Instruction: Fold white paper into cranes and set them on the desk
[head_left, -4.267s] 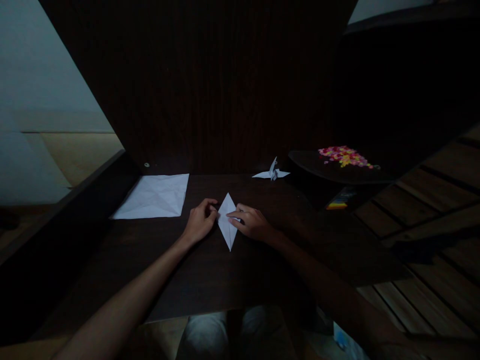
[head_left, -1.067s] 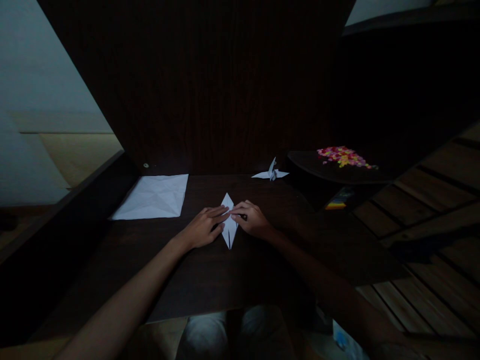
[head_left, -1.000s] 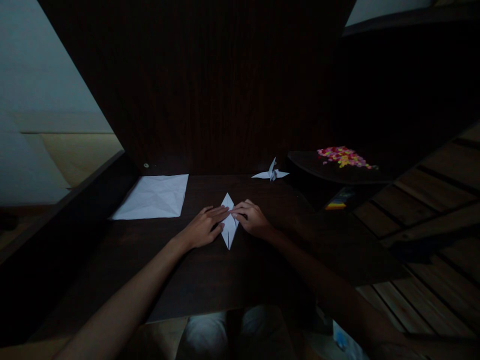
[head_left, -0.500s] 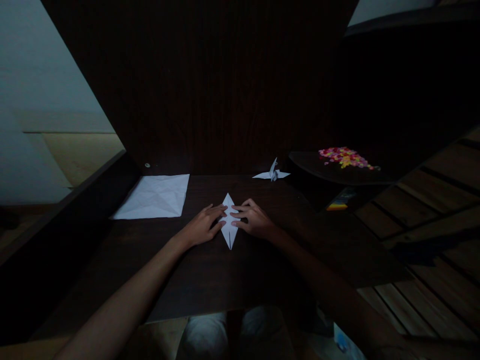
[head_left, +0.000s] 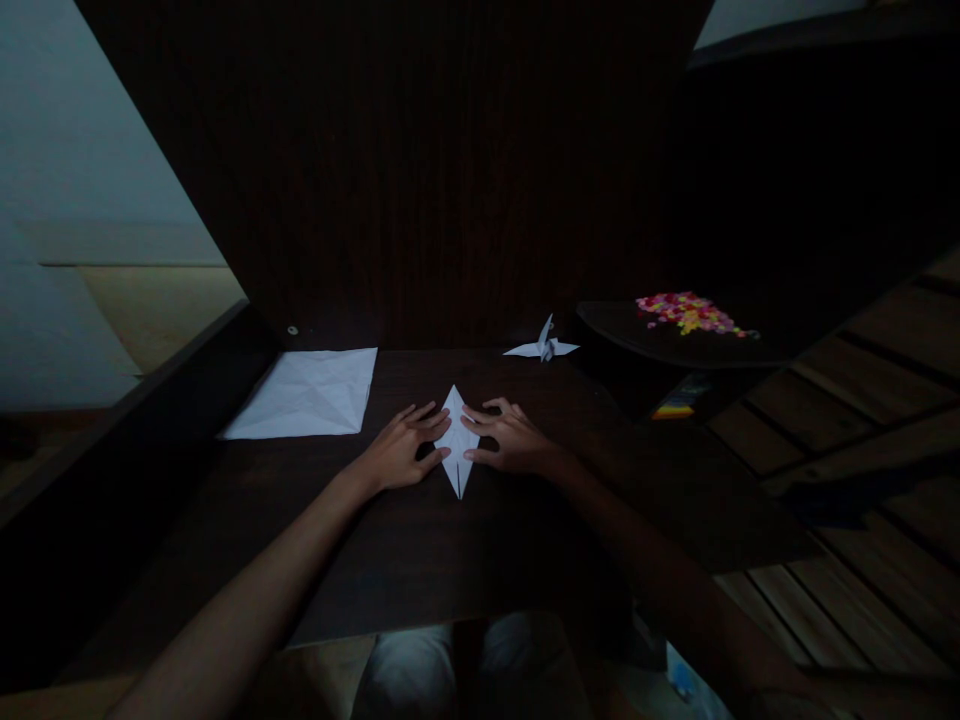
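Observation:
A white sheet of paper folded into a narrow diamond (head_left: 457,455) lies flat on the dark table, with a slit running up from its near point. My left hand (head_left: 406,447) rests at its left edge, fingers spread and fingertips touching the paper. From the other side my right hand (head_left: 511,438) touches the right edge, also with fingers apart. Neither hand grips the paper. Beyond the right hand stands a folded white paper crane (head_left: 545,348), wings spread.
Creased white paper (head_left: 307,392) lies flat at the table's back left. Small pink, red and yellow pieces (head_left: 694,314) are heaped on a dark rounded shelf (head_left: 622,335) at right. A dark panel (head_left: 450,170) rises behind the table (head_left: 390,570).
The fingers of both hands have shifted slightly on the folded paper, and a little more of its middle shows. The paper and the crane stay in place.

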